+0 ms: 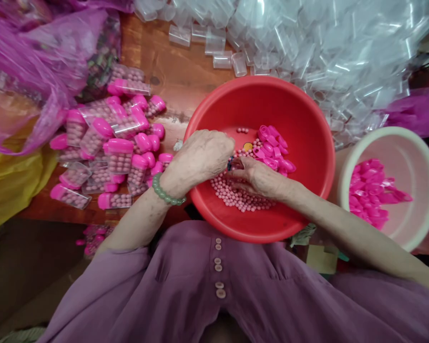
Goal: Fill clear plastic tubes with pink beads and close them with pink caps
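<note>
Both hands work low inside a red plastic basin [260,85], over a heap of small pink beads [245,202]. My left hand [209,152] is closed, with its back to the camera; its fingers curl down out of sight, so what it grips is hidden. My right hand [259,178] faces it from the other side, thumb and fingers bent together at the beads; I cannot make out what they hold. A small dark blue bit [230,163] shows between the hands. Bright pink plastic caps [271,147] lie in the basin just beyond my right hand.
Filled bead bottles with pink caps [119,155] are piled left on the wooden table [157,52]. Clear empty containers [307,47] spread across the back right. A white bucket [423,190] with more pink caps [372,190] stands right. Purple plastic bags [53,52] lie far left.
</note>
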A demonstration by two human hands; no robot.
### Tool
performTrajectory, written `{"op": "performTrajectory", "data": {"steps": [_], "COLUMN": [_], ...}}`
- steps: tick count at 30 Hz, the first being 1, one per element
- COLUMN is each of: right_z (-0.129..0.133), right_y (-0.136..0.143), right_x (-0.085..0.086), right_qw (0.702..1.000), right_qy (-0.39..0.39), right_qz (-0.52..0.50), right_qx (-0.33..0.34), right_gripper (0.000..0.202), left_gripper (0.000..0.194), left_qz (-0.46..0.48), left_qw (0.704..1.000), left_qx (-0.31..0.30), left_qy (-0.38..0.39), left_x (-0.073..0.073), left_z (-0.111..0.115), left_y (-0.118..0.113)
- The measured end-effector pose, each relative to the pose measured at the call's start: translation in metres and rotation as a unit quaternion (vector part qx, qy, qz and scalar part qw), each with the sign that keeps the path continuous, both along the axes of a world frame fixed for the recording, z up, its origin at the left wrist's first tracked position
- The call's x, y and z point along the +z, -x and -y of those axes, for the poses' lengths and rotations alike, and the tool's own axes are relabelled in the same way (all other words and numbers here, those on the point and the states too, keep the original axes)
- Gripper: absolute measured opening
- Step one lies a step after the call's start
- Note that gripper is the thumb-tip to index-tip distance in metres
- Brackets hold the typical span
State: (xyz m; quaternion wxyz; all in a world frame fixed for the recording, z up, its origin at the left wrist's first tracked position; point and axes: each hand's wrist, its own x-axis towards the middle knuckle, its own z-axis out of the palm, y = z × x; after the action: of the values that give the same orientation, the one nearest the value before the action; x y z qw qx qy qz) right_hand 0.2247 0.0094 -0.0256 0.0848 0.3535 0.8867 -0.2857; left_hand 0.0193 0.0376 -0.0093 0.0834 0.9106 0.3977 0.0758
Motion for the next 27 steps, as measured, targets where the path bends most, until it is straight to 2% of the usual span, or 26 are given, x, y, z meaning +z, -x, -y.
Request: {"op": "performTrajectory", "data": {"steps": [4,8,11,13,15,17,20,23,27], "right_z": [-0.015,-0.031,-0.04,-0.045,-0.05,-0.056,-0.064,-0.069,-0.064], "right_y": [-0.005,-0.01,-0.014,-0.015,-0.015,-0.013,-0.011,-0.01,-0.012], "right_x": [0.005,0.011,0.014,0.015,0.015,0.012,0.004,-0.005,-0.012], "right_qw": [0.987,0.932,0.907,0.917,0.948,0.977,0.987,0.986,0.992], "right_qy": [0.131,0.313,0.351,0.31,0.204,0.066,-0.081,-0.12,-0.106], "right_qz": [-0.061,-0.117,-0.154,-0.155,-0.121,-0.065,0.0,0.015,-0.014], "right_qx": [-0.071,-0.139,-0.176,-0.199,-0.213,-0.193,-0.137,-0.116,-0.071], "right_gripper": [0.027,0.031,0.034,0.037,0.037,0.031,0.024,0.026,0.031], "left_gripper": [0.027,0.028,0.026,0.025,0.024,0.024,0.025,0.026,0.026], "left_qz": [0.01,0.001,-0.006,-0.008,-0.009,-0.012,-0.016,-0.012,0.005], "left_qw": [1.0,0.999,0.999,0.999,0.998,0.998,0.998,0.998,0.998], "left_qx": [-0.004,-0.009,-0.011,-0.008,-0.009,-0.01,-0.008,-0.008,0.0], "left_qy": [0.012,0.031,0.046,0.052,0.054,0.057,0.059,0.057,0.056], "left_x": [0.002,0.008,0.013,0.015,0.016,0.016,0.017,0.016,0.014], "left_z": [-0.002,-0.003,-0.003,-0.004,-0.004,-0.004,-0.005,-0.005,-0.005], "left_y": [-0.001,-0.001,-0.001,-0.001,-0.001,-0.001,-0.002,-0.002,-0.003]}}
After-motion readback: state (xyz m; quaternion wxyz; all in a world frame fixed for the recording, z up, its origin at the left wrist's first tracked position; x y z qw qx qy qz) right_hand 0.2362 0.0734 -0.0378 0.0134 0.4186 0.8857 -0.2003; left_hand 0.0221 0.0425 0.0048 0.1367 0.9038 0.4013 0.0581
